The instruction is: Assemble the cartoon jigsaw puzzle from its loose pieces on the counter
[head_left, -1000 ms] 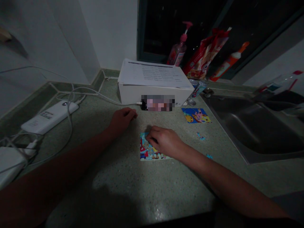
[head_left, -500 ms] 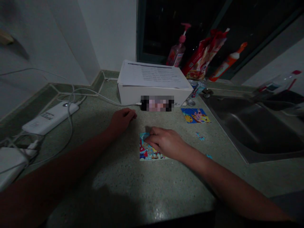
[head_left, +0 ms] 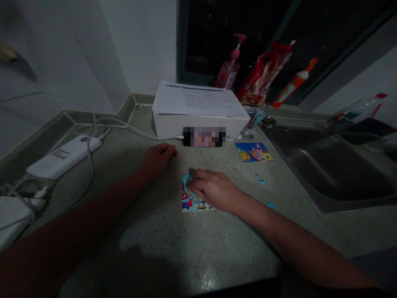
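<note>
Well to the left of the left hand (head_left: 159,157), a white power bank (head_left: 65,155) lay beside a loose white cable (head_left: 90,154). The left hand rested on the counter (head_left: 149,238), its fingers loosely curled in a narrow, half-closed form; nothing was seen in it, though the inner side of the fingers was hidden. Beyond both hands stood a white box (head_left: 167,124), with a phone (head_left: 203,137) upright at its front. The jigsaw picture (head_left: 192,203) lay flat beneath the fingers of the right hand (head_left: 212,188), nearer the person than the left hand and to its right. The right hand was bunched narrowly, fingertips down at the picture's upper part; whether they pinched a piece could not be made out. Beyond the right hand and to its right lay a second picture (head_left: 254,152), blue and yellow. To the right of the right hand were small loose pieces (head_left: 260,179), with another loose piece (head_left: 271,205) just beyond the right forearm.

The step in hand was judged to be seating or adjusting a piece. The next move appeared to call for light, level fingertip pressure, then a rightward reach to the loose pieces, without dragging the picture.
</note>
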Demonstrator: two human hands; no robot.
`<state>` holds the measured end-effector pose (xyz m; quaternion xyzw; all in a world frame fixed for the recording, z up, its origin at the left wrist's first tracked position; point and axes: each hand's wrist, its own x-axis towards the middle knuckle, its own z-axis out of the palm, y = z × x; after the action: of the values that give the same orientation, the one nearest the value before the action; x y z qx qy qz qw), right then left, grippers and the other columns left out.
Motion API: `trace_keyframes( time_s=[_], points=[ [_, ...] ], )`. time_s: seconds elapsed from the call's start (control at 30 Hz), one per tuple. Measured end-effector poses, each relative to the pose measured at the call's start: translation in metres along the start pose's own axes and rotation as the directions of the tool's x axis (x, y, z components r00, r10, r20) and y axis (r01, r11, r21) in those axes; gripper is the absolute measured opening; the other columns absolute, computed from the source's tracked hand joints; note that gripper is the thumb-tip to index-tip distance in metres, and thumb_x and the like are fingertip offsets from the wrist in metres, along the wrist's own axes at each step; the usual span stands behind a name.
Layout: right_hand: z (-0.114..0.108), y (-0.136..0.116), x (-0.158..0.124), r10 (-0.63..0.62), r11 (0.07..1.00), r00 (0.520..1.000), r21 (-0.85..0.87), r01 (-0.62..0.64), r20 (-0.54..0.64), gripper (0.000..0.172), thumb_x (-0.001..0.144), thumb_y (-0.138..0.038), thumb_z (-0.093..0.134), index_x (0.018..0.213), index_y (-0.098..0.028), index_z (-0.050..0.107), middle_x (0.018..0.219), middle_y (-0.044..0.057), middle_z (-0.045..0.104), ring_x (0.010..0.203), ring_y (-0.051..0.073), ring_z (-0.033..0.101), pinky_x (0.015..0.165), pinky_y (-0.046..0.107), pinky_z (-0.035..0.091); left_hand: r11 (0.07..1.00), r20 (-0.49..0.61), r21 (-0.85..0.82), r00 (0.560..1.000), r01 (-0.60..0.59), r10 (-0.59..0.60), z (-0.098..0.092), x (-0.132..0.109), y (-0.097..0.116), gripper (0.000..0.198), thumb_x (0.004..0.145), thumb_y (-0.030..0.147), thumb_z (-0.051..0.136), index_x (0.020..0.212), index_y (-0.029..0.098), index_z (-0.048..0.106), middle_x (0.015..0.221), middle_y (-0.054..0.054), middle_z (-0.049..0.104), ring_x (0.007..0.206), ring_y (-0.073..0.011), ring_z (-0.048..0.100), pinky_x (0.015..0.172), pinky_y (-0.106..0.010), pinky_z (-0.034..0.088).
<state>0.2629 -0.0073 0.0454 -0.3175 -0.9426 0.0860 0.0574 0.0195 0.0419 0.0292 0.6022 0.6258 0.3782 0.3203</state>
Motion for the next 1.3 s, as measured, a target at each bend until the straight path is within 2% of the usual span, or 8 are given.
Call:
trace_keyframes(
  time_s=[0.13, 0.3, 0.53, 0.7, 0.83, 1.0, 1.13, 1.3],
  points=[
    [-0.004, 0.002, -0.001, 0.004, 0.999, 1.000, 0.037, -0.003, -0.023, 0.022, 0.110, -0.023, 0.063, 0.100, -0.021, 0.082, 0.100, 0.004, 0.073, 0.083, 0.017, 0.065, 0.070, 0.032, 0.042, 1.000, 0.004, -0.006, 1.000, 0.000, 0.000, 0.000, 0.000, -0.001, 0.036, 0.097, 0.048, 0.056, 0.072, 0.024, 0.068, 0.074, -0.002, 0.072, 0.075, -0.0223, 0.063, 0.077, -0.038, 0.049],
    [-0.029, 0.015, -0.013, 0.089, 0.989, 0.988, 0.132, -0.072, -0.128, 0.025, 0.112, -0.026, 0.057, 0.114, -0.024, 0.082, 0.108, 0.007, 0.077, 0.096, 0.021, 0.071, 0.081, 0.033, 0.052, 1.000, 0.002, 0.004, 1.000, -0.015, 0.015, -0.001, 0.000, -0.001, 0.036, 0.094, 0.049, 0.056, 0.072, 0.024, 0.069, 0.074, -0.003, 0.072, 0.076, -0.0231, 0.066, 0.076, -0.038, 0.049],
    [-0.064, 0.088, -0.066, 0.301, 0.942, 0.935, 0.210, -0.261, -0.188, 0.028, 0.104, -0.038, 0.061, 0.109, -0.025, 0.084, 0.105, 0.010, 0.083, 0.092, 0.026, 0.076, 0.084, 0.041, 0.059, 1.000, -0.014, 0.009, 1.000, -0.008, 0.008, -0.001, 0.001, -0.003, 0.034, 0.091, 0.051, 0.056, 0.071, 0.027, 0.070, 0.074, -0.003, 0.075, 0.076, -0.0240, 0.070, 0.075, -0.038, 0.051],
    [-0.066, 0.155, -0.117, 0.621, 0.781, 0.770, 0.208, -0.589, -0.150, 0.043, 0.099, -0.059, 0.062, 0.103, -0.024, 0.086, 0.110, 0.014, 0.087, 0.088, 0.029, 0.080, 0.080, 0.040, 0.060, 1.000, -0.028, -0.008, 0.999, 0.022, -0.022, 0.000, 0.001, -0.003, 0.036, 0.088, 0.055, 0.057, 0.071, 0.027, 0.071, 0.075, -0.004, 0.075, 0.078, -0.0258, 0.070, 0.076, -0.038, 0.052],
    [-0.052, 0.181, -0.145, 0.742, 0.670, 0.656, 0.187, -0.719, -0.135, 0.045, 0.095, -0.059, 0.062, 0.098, -0.021, 0.086, 0.098, 0.014, 0.088, 0.076, 0.029, 0.079, 0.069, 0.038, 0.058, 0.999, -0.037, 0.011, 0.998, 0.046, -0.045, -0.001, 0.001, -0.002, 0.036, 0.087, 0.057, 0.058, 0.072, 0.028, 0.072, 0.073, -0.003, 0.074, 0.076, -0.0261, 0.068, 0.073, -0.038, 0.052],
    [-0.041, 0.175, -0.151, 0.709, 0.683, 0.705, 0.257, -0.684, -0.008, 0.026, 0.089, -0.044, 0.068, 0.092, -0.025, 0.084, 0.096, 0.009, 0.088, 0.088, 0.028, 0.083, 0.084, 0.038, 0.062, 0.998, -0.041, 0.032, 0.998, 0.059, -0.057, -0.002, 0.001, 0.000, 0.036, 0.088, 0.056, 0.058, 0.071, 0.028, 0.072, 0.072, -0.003, 0.073, 0.076, -0.0262, 0.068, 0.073, -0.038, 0.052],
    [-0.045, 0.163, -0.148, 0.651, 0.702, 0.755, 0.316, -0.638, 0.076, 0.026, 0.090, -0.047, 0.068, 0.093, -0.025, 0.081, 0.094, 0.008, 0.087, 0.085, 0.025, 0.081, 0.084, 0.037, 0.062, 0.997, -0.045, 0.046, 0.998, 0.056, -0.054, -0.003, 0.000, 0.000, 0.038, 0.089, 0.058, 0.057, 0.073, 0.026, 0.073, 0.074, -0.004, 0.073, 0.077, -0.0260, 0.068, 0.074, -0.039, 0.051],
    [-0.044, 0.163, -0.150, 0.638, 0.715, 0.760, 0.273, -0.644, 0.122, 0.031, 0.083, -0.056, 0.077, 0.093, -0.027, 0.079, 0.088, 0.005, 0.084, 0.079, 0.025, 0.079, 0.078, 0.038, 0.062, 0.996, -0.047, 0.062, 0.997, 0.071, -0.069, -0.003, -0.001, 0.002, 0.036, 0.090, 0.054, 0.056, 0.074, 0.026, 0.072, 0.073, -0.003, 0.072, 0.076, -0.0252, 0.068, 0.075, -0.038, 0.051]
  ],
)
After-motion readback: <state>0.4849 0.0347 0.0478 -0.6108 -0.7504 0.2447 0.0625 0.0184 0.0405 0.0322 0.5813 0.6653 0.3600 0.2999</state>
